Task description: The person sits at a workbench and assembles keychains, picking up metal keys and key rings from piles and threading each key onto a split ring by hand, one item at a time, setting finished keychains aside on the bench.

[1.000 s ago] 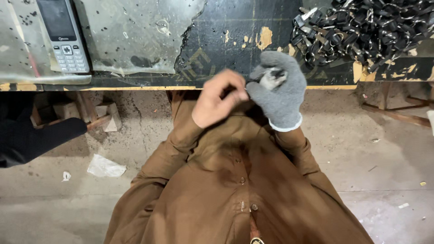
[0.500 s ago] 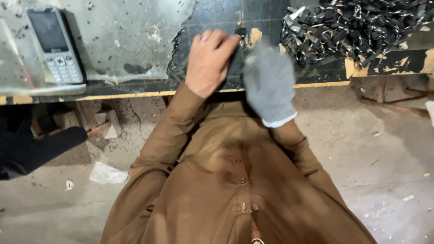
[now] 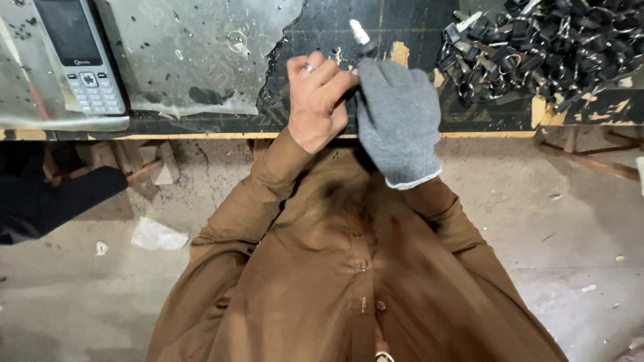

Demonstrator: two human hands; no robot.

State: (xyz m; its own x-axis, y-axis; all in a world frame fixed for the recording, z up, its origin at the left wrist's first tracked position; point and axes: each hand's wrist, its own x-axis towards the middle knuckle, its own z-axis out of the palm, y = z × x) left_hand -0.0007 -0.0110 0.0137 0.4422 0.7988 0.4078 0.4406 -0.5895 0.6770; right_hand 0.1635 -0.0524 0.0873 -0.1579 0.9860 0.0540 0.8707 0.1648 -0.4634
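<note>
Head view: both hands meet at the bench (image 3: 201, 124) edge.
Left hand (image 3: 320, 100): bare, ringed, fingers curled against the glove; grip contents hidden.
Right hand (image 3: 397, 124): grey knit glove, closed on a small dark part (image 3: 360, 35) with a pale tip.
Part pile (image 3: 550, 47): dark metal pieces, bench right.
Phone (image 3: 79, 57): grey keypad type, bench left.
Sheet (image 3: 201, 47): clear plastic, scuffed, beside phone.

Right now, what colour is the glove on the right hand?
Grey knit glove, seen best in the head view; the left hand is bare.
</note>
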